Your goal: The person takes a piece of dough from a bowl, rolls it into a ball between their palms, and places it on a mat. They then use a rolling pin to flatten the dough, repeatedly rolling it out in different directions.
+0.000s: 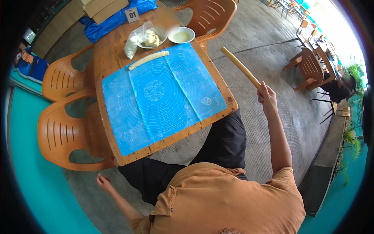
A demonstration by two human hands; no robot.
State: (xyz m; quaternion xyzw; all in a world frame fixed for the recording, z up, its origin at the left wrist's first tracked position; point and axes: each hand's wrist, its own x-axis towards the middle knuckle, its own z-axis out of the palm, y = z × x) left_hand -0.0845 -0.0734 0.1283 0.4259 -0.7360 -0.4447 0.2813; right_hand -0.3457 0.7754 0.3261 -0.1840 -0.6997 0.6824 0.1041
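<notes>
My right hand (267,95) is closed around one end of a wooden rolling pin (242,67), raised to the right of the table and slanting up to the left. My left hand (103,182) hangs low beside the table's near left corner, by an orange chair; its fingers look loosely apart, with nothing visible in them. On the table a blue silicone baking mat (156,113) with printed circles lies flat, showing light flour marks. A rolled log of pale dough (149,60) rests along the mat's far edge, apart from both hands.
Behind the mat stand a clear bag of white powder (132,46), a bowl with pale dough (152,40) and a bowl of pale liquid (182,36). A number card (132,15) and blue plastic sheeting (105,27) lie farther back. Orange chairs (70,130) flank the wooden table (230,100). Another person (342,90) sits far right.
</notes>
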